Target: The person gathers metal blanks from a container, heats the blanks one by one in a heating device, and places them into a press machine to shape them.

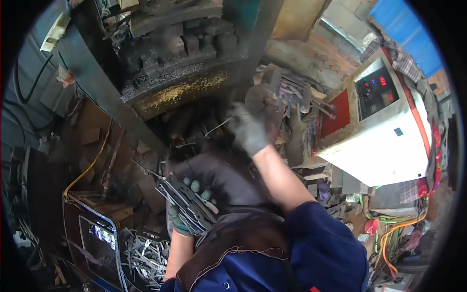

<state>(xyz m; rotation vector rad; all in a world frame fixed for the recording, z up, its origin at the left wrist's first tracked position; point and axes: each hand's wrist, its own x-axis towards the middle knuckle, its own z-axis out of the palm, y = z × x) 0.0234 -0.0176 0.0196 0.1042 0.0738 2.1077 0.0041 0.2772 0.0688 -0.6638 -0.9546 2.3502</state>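
Exposed brick wall (332,63), blue panel (404,30), cluttered floor (358,225)

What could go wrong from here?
The left hand grips a loose bundle of metal strips with uneven ends; some might slip onto the brown apron.

The right hand, motion-blurred, appears close to the machine's flake-strewn ledge; it could knock or scrape against metal there.

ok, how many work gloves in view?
2: left glove, curled around a bundle of metal strips that partly covers it; right glove, blurred, left of the white control cabinet. Others could be hidden in the clutter.
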